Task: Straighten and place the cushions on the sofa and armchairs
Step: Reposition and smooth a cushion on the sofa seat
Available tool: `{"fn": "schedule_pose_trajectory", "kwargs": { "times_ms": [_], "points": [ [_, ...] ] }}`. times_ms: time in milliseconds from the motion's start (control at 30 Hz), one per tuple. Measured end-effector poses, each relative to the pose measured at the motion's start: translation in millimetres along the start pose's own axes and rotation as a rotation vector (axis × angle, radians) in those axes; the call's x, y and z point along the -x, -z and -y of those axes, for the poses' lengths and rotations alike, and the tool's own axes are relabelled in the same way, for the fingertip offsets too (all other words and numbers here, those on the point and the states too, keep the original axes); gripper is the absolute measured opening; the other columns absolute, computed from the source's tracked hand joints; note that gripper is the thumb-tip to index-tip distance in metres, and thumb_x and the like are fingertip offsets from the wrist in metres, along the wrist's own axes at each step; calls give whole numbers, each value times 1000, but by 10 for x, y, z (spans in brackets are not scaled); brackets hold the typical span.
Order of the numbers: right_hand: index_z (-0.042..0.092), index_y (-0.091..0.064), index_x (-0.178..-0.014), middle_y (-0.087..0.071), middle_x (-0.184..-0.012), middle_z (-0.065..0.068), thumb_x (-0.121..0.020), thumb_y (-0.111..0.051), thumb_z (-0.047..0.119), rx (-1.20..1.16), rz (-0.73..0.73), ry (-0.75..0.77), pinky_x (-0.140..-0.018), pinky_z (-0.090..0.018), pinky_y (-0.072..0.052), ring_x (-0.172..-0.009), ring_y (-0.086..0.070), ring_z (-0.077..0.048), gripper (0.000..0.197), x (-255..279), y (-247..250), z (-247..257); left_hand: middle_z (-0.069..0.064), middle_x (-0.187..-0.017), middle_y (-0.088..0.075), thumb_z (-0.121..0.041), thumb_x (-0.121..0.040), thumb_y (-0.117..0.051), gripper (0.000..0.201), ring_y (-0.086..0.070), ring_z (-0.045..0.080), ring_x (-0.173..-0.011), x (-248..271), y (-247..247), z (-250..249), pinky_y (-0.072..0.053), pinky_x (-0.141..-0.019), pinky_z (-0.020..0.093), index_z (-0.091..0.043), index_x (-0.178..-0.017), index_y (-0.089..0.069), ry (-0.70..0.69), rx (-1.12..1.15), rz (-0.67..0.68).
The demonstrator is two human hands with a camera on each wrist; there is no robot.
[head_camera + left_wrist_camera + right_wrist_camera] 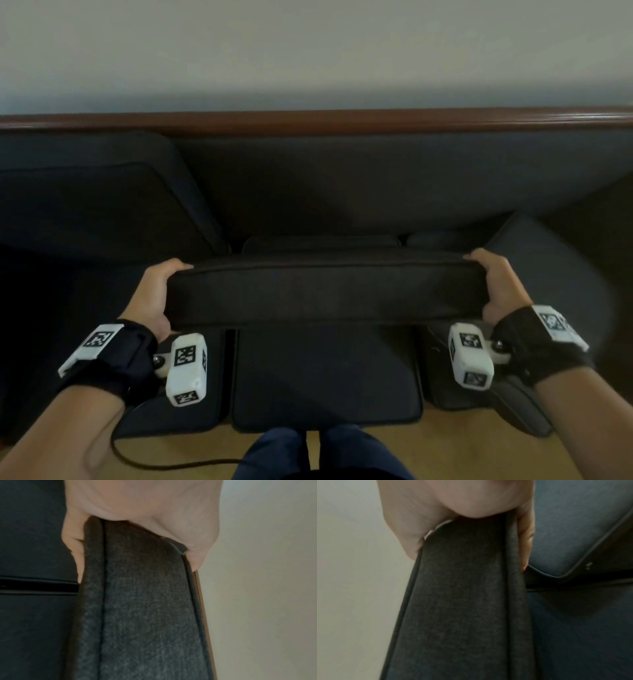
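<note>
I hold a dark grey piped cushion (325, 291) edge-up in front of me, above the dark sofa (342, 185). My left hand (156, 294) grips its left end, thumb over the top edge, and my right hand (498, 284) grips its right end the same way. The left wrist view shows the cushion's grey side band (142, 601) between my thumb and my fingers (73, 545). The right wrist view shows the band (464, 588) clamped likewise, with my fingers (525, 534) behind it. The fingers beyond the cushion are mostly hidden.
A back cushion (89, 202) leans at the sofa's left, and another cushion (555, 274) lies tilted at the right. Seat cushions (325, 377) lie below my hands. A wooden rail (308, 118) tops the sofa against a pale wall. Wooden floor (445, 445) and my legs are nearest.
</note>
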State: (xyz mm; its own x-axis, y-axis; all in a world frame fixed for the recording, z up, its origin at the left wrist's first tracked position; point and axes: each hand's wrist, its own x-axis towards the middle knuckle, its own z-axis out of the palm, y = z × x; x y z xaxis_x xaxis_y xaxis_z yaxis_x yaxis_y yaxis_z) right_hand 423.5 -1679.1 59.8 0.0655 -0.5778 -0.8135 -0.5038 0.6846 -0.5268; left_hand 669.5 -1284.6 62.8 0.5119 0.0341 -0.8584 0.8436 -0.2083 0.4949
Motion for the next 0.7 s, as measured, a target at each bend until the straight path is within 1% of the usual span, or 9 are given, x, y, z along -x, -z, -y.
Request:
{"fn": "schedule_pose_trajectory", "kwargs": {
  "times_ms": [167,233,300,367,400,500,567,633,700],
  "points": [
    [27,-59,-125,-61,-127,-7,-46,-84,52,4,54,56,-91,-50,-52,-114,-59,-30,86,-328,-231,435,2,-120,-66,-42,-77,-72,33,-64,22,-107,-204,-365,-283,-52,-92,38,-27,-106,-65,-136,67,-2],
    [23,-55,-130,-56,-130,-6,-58,-81,45,40,77,97,-93,-46,-52,-118,-54,-28,79,-290,-434,510,3,-126,-62,-43,-77,-73,38,-62,24,-110,-267,-450,-447,-52,-77,26,-26,-109,-64,-175,52,-64],
    [20,-44,-140,-53,-129,-3,-78,-74,36,76,77,170,-98,-44,-48,-119,-51,-24,71,-317,-617,552,2,-134,-57,-50,-61,-78,63,-61,26,-112,-347,-484,-611,-50,-72,24,-27,-118,-65,-179,37,-81],
    [18,-34,-147,-49,-125,-2,-85,-71,31,61,46,233,-95,-39,-48,-114,-50,-21,73,-366,-767,618,1,-140,-55,-47,-59,-79,71,-60,25,-114,-411,-529,-745,-52,-82,26,-26,-125,-63,-213,43,-46],
    [18,-32,-148,-50,-125,-1,-84,-72,29,56,42,266,-87,-35,-49,-111,-51,-20,76,-379,-822,667,1,-141,-54,-42,-68,-77,60,-58,24,-117,-421,-583,-803,-51,-89,27,-24,-124,-64,-243,61,-11],
    [15,-42,-142,-61,-125,-4,-81,-75,19,36,55,316,-67,-25,-48,-99,-61,-18,70,-449,-950,802,2,-144,-51,-25,-91,-62,17,-51,23,-129,-435,-780,-955,-38,-112,28,-23,-108,-66,-355,193,90],
    [13,-58,-121,-65,-118,-5,-81,-73,15,0,84,311,-74,-23,-49,-104,-65,-21,43,-419,-1023,877,-2,-131,-55,-19,-97,-55,35,-47,22,-134,-445,-862,-1009,-31,-115,29,-15,-132,-56,-423,249,138],
    [14,-63,-101,-64,-121,-9,-83,-71,14,-9,105,291,-85,-26,-50,-125,-55,-31,20,-367,-1048,906,-2,-127,-56,-15,-98,-53,53,-45,21,-136,-430,-895,-1022,-31,-113,30,-11,-149,-38,-473,190,146],
    [10,-62,-113,-59,-134,-16,-86,-68,15,27,134,277,-98,-33,-48,-128,-52,-33,28,-328,-1006,830,4,-141,-51,-13,-97,-54,57,-45,19,-136,-407,-873,-946,-34,-110,30,-14,-151,-35,-498,73,112]
  ]
}}
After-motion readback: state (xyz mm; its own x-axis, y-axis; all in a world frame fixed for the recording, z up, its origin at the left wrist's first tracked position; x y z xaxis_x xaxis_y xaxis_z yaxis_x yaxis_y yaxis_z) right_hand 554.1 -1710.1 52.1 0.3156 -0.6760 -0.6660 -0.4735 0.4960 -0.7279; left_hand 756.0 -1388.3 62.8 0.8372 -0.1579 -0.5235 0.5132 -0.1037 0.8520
